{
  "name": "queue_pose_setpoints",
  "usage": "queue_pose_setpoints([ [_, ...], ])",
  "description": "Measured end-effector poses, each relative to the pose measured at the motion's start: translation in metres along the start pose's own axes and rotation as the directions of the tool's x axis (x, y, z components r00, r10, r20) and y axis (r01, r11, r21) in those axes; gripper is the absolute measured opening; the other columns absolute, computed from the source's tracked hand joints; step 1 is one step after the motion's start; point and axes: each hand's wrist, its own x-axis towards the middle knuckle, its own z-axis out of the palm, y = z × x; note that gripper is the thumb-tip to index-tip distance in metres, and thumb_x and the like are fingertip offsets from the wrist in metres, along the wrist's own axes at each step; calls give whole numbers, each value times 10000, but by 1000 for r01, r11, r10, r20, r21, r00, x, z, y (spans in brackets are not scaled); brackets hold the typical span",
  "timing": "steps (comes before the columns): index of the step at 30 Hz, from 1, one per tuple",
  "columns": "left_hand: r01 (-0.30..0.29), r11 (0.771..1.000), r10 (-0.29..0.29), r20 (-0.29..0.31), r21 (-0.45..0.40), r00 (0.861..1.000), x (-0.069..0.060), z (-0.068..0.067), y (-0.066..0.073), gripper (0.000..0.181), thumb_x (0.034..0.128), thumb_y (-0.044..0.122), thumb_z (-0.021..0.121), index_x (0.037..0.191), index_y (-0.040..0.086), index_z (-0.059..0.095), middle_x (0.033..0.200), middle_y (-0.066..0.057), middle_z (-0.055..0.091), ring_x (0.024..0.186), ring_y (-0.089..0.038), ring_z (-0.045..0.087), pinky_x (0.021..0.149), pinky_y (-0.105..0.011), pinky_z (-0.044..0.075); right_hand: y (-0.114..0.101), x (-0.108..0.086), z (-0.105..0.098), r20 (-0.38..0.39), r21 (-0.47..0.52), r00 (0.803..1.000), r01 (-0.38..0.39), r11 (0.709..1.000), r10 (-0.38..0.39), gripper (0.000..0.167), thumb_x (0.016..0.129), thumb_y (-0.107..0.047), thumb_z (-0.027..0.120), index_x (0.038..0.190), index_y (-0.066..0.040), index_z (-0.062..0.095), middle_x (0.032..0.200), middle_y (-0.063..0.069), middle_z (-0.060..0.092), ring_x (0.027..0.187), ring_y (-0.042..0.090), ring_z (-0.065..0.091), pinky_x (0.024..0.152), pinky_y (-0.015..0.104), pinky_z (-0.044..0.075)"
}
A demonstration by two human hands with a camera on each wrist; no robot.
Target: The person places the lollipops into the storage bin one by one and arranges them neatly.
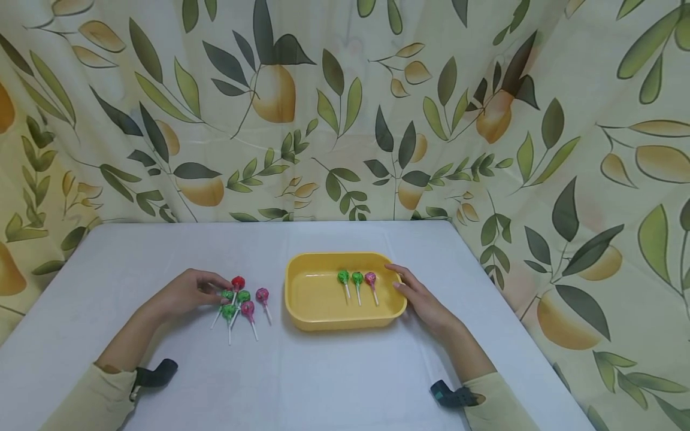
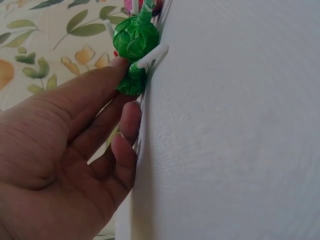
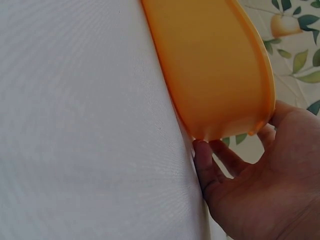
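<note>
On the left of the table, my left hand point(image 1: 185, 294) pinches a green lollipop point(image 2: 132, 82) between thumb and fingers. Its wrapped head is partly hidden by the fingertips. Close around it lie a red lollipop point(image 1: 238, 282), more green lollipops point(image 1: 229, 312) and two pink lollipops point(image 1: 248, 308), their white sticks pointing mostly toward me. My right hand point(image 1: 426, 299) holds the right end of a yellow tray point(image 1: 312, 317), thumb and a finger over the rim and other fingertips against the outer wall. Inside the tray, two green lollipops point(image 1: 357, 278) and one pink lollipop point(image 1: 370, 278) lie in a row.
A white cloth point(image 1: 345, 383) covers the table. Behind and beside it hangs a curtain point(image 1: 334, 173) printed with leaves and fruit. The tray's left part shows bare bottom, and a strip of tabletop separates the tray from the loose lollipops.
</note>
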Motion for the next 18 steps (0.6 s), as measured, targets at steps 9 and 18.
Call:
queue_pose_setpoints([
  [9, -5, 1000, 5, -8, 17, 1000, 0, -2, -2, 212, 876, 138, 839, 1086, 149, 807, 1099, -14, 735, 949, -246, 561, 798, -384, 476, -1, 1, 1, -15, -9, 1000, -8, 1000, 8, 440, 1113, -364, 455, 1552, -339, 429, 1702, -5, 166, 1567, 288, 17, 1213, 566, 65],
  [18, 7, 1000, -7, -4, 1, 1000, 1, -3, -3, 225, 867, 183, 855, 1077, 132, 794, 1060, -19, 726, 918, -256, 564, 731, -365, 498, 0, 0, 1, -22, -16, 1000, -14, 1000, 13, 421, 1109, -369, 465, 1530, -375, 447, 1699, -23, 175, 1568, 280, 14, 1211, 573, 58],
])
